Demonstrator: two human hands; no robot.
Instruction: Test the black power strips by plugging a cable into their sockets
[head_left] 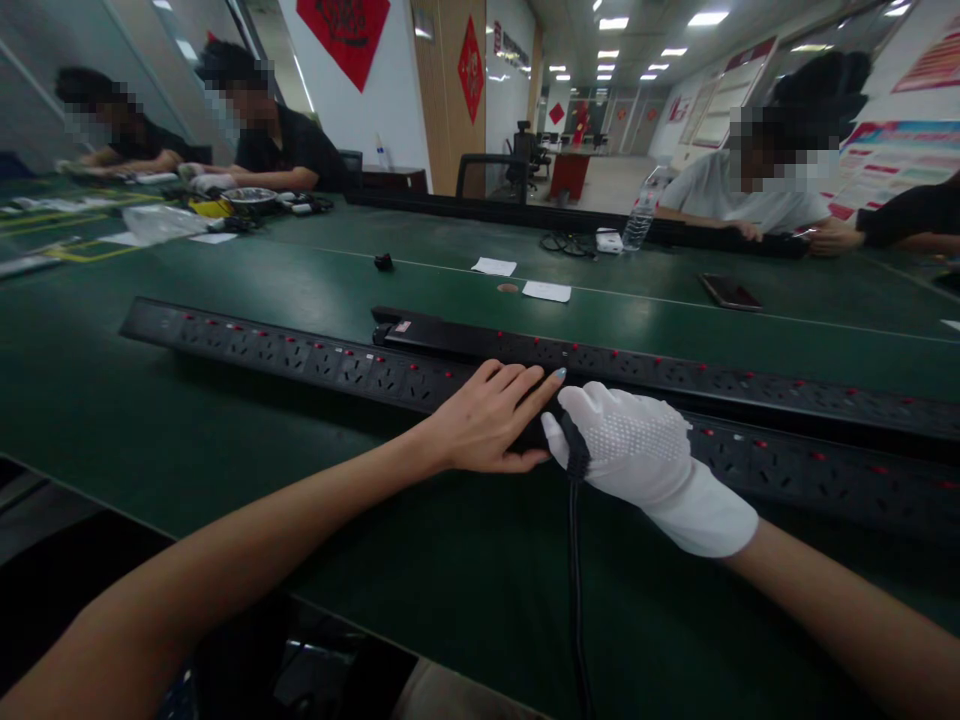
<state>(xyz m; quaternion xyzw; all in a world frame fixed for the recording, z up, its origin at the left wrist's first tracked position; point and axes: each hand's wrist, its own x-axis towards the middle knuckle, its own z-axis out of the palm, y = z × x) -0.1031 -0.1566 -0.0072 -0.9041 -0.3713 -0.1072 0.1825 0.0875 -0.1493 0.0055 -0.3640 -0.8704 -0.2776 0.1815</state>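
Observation:
A long black power strip [315,362] with rows of sockets and small red lights lies across the green table in front of me. My left hand [491,415], bare, rests on it with the fingers stretched out flat. Beside it my right hand [630,435], in a white dotted glove, is closed around a black power plug [576,440] at the strip. The plug's cable [575,580] hangs down over the near table edge. The plug's front is hidden by my hands. A second black power strip [615,362] lies just behind the first.
Two white paper slips [547,291] and a small black piece [383,262] lie farther back. A phone [729,291] and a water bottle [640,212] are at the right. People sit across the green table [300,275], one at a further strip.

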